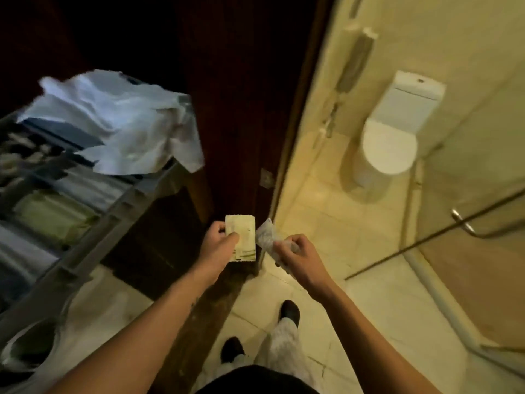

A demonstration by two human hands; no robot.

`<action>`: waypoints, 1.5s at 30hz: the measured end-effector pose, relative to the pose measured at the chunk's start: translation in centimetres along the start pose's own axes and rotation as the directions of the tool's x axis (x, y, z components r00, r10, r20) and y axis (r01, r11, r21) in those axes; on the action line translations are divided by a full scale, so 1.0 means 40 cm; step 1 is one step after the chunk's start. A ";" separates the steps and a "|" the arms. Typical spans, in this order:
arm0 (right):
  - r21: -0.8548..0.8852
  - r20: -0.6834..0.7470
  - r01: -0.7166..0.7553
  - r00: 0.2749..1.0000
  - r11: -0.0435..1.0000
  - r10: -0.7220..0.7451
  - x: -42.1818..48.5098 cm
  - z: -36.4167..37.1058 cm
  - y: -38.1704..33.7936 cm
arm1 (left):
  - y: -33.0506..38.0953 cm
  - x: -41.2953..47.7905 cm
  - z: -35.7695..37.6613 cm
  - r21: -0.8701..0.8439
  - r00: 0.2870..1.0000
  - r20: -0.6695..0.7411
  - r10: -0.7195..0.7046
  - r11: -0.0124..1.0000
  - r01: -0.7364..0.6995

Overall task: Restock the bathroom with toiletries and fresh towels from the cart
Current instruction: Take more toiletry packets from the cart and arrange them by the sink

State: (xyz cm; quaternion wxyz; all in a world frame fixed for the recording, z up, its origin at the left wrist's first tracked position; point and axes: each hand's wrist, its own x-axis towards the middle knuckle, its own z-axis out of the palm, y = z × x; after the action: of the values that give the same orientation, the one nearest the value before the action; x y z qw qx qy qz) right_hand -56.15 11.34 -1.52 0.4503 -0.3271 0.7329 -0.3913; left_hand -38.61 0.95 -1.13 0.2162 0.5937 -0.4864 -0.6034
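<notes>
Here, packet (245, 237) in left hand (220, 243), print illegible.

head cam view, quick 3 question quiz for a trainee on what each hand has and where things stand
1. Multiple choice: the cream packet is held by A) the left hand, B) both hands, C) neither hand.
2. True or false: the right hand holds nothing.
3. Fill in: the cart stands on the person's ___ side, the toilet on the other.
Key: 1 A; 2 false, it grips a clear wrapper; 3 left.
</notes>
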 end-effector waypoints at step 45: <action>0.626 -0.765 0.180 -0.047 0.758 0.643 -1.017 -1.227 0.926 | -0.147 -0.873 1.918 0.296 0.074 0.946 -0.316 0.748 -0.594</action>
State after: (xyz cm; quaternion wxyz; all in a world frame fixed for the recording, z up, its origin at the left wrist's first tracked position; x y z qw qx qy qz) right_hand -90.34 76.64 -3.11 -0.0628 0.3376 0.7182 -0.6052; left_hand -100.84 58.13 -2.11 -0.3227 0.0014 -0.7294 -0.6032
